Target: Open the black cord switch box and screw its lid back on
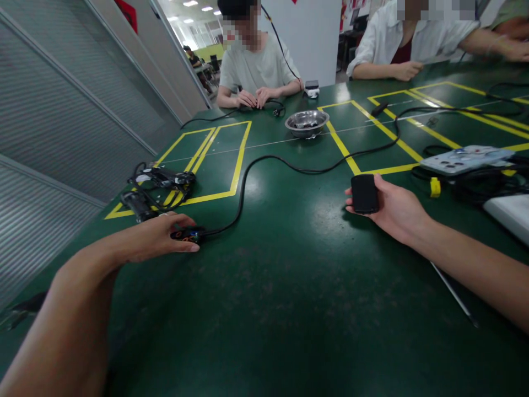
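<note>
Pinching the plug [188,235] at the cable [241,193] end against the counter [289,286] with the left hand [165,238], keep the right hand [394,210], clamped on the box [364,193] well apart, level so neither part slips

Bundle [159,184] by the table's [289,309] left edge, plug [188,235] in left hand [161,237] just before it, cable [264,160] winding rightward before the mid-table bowl [307,122], block [364,193] in right hand [392,207], phone [465,159] behind, rightward.

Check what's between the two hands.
Head view: bare green table, apart from the black cable running off from the plug in the left hand. The right hand holds a black block.
</note>
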Motion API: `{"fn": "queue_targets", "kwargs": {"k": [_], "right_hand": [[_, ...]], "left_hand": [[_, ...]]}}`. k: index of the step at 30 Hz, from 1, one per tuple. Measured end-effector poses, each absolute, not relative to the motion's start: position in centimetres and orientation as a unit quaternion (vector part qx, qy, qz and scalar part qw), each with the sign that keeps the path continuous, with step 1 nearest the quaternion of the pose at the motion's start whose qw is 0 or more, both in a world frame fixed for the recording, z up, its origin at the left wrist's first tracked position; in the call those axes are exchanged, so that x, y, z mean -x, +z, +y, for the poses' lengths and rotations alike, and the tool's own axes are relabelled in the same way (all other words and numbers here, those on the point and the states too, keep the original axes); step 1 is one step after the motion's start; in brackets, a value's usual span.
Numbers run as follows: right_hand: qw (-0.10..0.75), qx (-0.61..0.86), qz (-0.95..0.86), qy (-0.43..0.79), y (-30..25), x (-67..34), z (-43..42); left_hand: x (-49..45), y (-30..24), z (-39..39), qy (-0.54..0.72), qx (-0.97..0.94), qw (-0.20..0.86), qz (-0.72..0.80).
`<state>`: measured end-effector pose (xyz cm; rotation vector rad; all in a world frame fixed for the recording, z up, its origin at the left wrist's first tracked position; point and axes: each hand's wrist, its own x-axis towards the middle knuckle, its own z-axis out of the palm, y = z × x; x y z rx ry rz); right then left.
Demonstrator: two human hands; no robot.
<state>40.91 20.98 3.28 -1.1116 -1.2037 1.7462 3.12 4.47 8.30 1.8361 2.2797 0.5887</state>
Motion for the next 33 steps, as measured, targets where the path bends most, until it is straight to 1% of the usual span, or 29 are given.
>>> {"fn": "queue_targets", "kwargs": {"k": [4, 8, 9, 16, 20, 24, 26, 29, 33], "right_hand": [[0.37, 0.445, -0.469, 0.668, 3.3, -41.1, 21.3], [0.377, 0.454, -0.476, 0.653, 3.2, -41.1, 21.4], [0.378, 0.455, -0.48, 0.648, 3.1, -41.1, 21.4], [0.411, 0.452, -0.534, 0.585, 2.3, -40.9, 21.4], [0.409, 0.45, -0.588, 0.534, 2.0, -40.8, 21.5], [0.392, 0.452, -0.665, 0.448, 1.8, -40.7, 21.8], [0.376, 0.447, -0.715, 0.384, 1.9, -40.8, 21.9], [0.333, 0.412, -0.805, 0.267, 2.2, -40.8, 22.0], [0.237, 0.342, -0.899, 0.135, 2.1, -40.4, 22.4]], "left_hand": [[-1.0, 7.9, 4.5, 0.15, -0.606, 0.082, 0.777], [3.2, 7.9, 5.0, 0.007, -0.598, 0.166, 0.784], [4.0, 8.0, 5.0, -0.01, -0.6, 0.181, 0.779], [4.9, 8.2, 5.1, -0.015, -0.594, 0.228, 0.772], [5.8, 8.4, 5.1, -0.022, -0.594, 0.246, 0.766], [6.7, 8.4, 5.2, -0.059, -0.575, 0.261, 0.773], [6.7, 8.5, 5.4, -0.053, -0.574, 0.269, 0.772], [5.9, 8.7, 5.7, -0.009, -0.57, 0.215, 0.793], [3.7, 9.2, 6.0, 0.043, -0.579, 0.085, 0.81]]}}
